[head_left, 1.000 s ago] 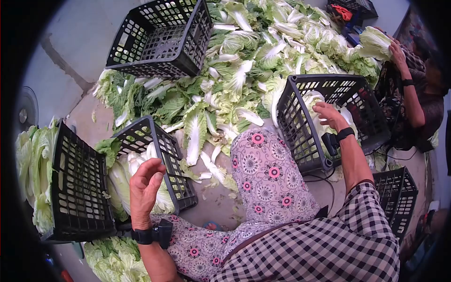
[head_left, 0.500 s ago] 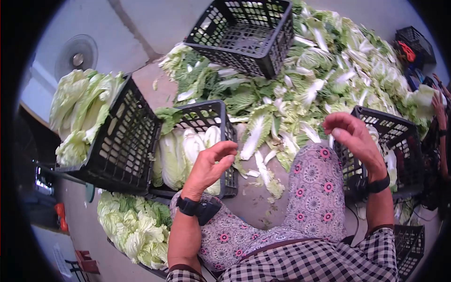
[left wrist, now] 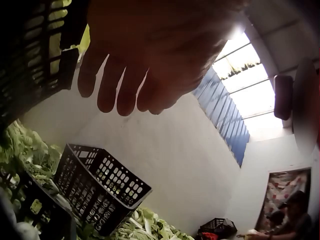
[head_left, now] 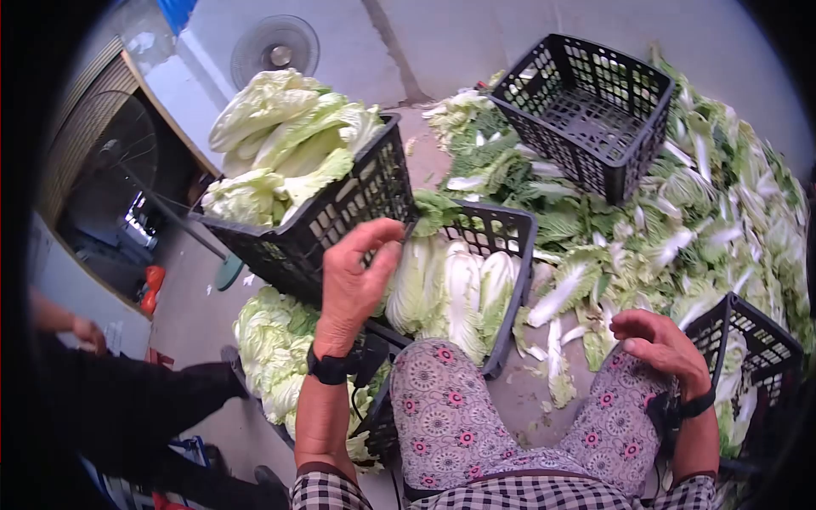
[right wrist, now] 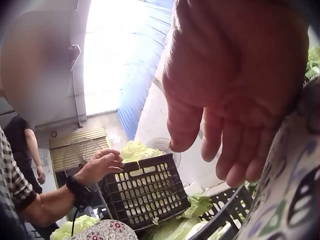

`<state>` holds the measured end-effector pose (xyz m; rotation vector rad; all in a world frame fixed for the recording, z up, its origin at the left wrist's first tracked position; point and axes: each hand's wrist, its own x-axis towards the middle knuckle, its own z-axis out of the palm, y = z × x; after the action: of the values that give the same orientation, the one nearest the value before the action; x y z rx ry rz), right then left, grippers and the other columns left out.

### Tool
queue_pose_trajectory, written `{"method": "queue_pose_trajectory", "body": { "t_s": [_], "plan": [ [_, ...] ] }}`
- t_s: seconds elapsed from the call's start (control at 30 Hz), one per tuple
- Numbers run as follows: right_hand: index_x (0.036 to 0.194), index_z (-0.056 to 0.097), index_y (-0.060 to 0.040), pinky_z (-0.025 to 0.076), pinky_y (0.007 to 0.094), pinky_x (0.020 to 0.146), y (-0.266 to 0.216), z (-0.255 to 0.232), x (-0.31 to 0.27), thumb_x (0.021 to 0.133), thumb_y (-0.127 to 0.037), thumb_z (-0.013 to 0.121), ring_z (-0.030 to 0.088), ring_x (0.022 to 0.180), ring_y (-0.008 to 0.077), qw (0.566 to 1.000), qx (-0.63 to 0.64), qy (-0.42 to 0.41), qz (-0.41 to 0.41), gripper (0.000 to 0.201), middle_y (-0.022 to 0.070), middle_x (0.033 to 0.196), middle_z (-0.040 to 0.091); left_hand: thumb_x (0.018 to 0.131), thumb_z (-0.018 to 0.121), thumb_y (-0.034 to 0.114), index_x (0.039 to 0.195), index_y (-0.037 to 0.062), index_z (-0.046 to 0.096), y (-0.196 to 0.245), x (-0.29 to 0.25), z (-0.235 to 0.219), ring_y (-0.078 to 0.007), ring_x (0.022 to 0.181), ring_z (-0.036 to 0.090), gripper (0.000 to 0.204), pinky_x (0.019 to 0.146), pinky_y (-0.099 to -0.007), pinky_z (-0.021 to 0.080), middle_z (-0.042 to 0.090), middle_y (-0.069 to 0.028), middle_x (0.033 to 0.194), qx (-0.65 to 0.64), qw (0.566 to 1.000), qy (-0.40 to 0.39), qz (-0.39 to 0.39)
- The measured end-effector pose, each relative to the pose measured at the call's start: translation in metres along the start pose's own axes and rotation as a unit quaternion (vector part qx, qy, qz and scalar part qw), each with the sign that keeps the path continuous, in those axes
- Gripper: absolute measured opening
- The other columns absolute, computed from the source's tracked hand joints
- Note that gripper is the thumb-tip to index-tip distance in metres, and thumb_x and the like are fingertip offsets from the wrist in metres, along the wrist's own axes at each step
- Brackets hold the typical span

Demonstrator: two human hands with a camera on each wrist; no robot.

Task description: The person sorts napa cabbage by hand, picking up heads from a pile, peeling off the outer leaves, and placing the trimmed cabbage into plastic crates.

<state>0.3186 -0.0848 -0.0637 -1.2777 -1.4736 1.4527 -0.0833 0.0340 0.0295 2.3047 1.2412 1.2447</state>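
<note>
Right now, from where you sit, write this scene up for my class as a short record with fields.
Left hand: the left hand is raised, holding nothing
Right hand: the right hand is near the right knee, holding nothing
Heaped crate: black crate, cabbages rising above its rim
Lower crate: open crate beside it, pale cabbages inside
Empty crate: bare-bottomed crate among loose leaves
Right-side crate: partly visible; full contents cannot be told
Background: round fan by the wall
</note>
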Motion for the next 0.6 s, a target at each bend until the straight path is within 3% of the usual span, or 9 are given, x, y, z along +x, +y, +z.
{"method": "queue_pose_trajectory", "body": {
  "t_s": [0.17,0.27,0.3,0.37,0.6],
  "plan": [
    [0.119,0.052,0.0002,0.042,0.0316,0.093,0.005,-0.001,0.006,0.079,-0.038,0.069,0.055,0.104,0.018,0.999,0.026,0.008,-0.016,0.058,0.0087,0.11,0.059,0.086,0.059,0.011,0.102,0.0015,0.063,-0.005,0.019,-0.094,-0.0149,0.084,0.061,0.019,0.077,-0.0272,0.048,0.066,-0.007,0.092,0.085,0.976,0.199,0.036],
    [0.117,0.053,0.0002,0.042,0.0314,0.092,0.007,0.002,0.01,0.079,-0.037,0.069,0.055,0.102,0.0179,0.999,0.031,0.016,-0.018,0.056,0.0078,0.108,0.06,0.086,0.06,0.018,0.106,0.0025,0.062,-0.045,0.035,-0.148,-0.0215,0.095,0.061,0.026,0.081,-0.0331,0.048,0.065,-0.0092,0.102,0.204,0.957,0.207,0.005],
    [0.116,0.053,0.0003,0.043,0.0314,0.092,0.007,0.003,0.011,0.078,-0.036,0.069,0.056,0.101,0.018,0.999,0.036,0.019,-0.018,0.055,0.0077,0.108,0.06,0.084,0.06,0.016,0.105,0.0025,0.062,-0.054,0.039,-0.161,-0.0232,0.098,0.061,0.025,0.084,-0.0339,0.047,0.064,-0.011,0.104,0.221,0.953,0.206,-0.029],
    [0.114,0.053,0.0011,0.043,0.0313,0.092,0.011,0.003,0.014,0.078,-0.035,0.07,0.056,0.1,0.0179,0.999,0.036,0.023,-0.032,0.054,0.0079,0.107,0.06,0.081,0.062,0.016,0.103,0.0024,0.062,-0.075,0.046,-0.183,-0.0267,0.098,0.06,0.026,0.087,-0.0345,0.046,0.063,-0.0136,0.103,0.311,0.927,0.209,-0.023],
    [0.112,0.054,0.0016,0.043,0.0307,0.09,0.013,0.008,0.023,0.077,-0.03,0.069,0.056,0.1,0.0175,0.998,0.043,0.042,-0.03,0.049,0.008,0.105,0.061,0.075,0.066,0.022,0.11,0.0026,0.059,-0.113,0.072,-0.222,-0.0314,0.105,0.057,0.041,0.091,-0.0384,0.043,0.059,-0.0162,0.113,0.406,0.893,0.171,-0.086]
  ]
}}
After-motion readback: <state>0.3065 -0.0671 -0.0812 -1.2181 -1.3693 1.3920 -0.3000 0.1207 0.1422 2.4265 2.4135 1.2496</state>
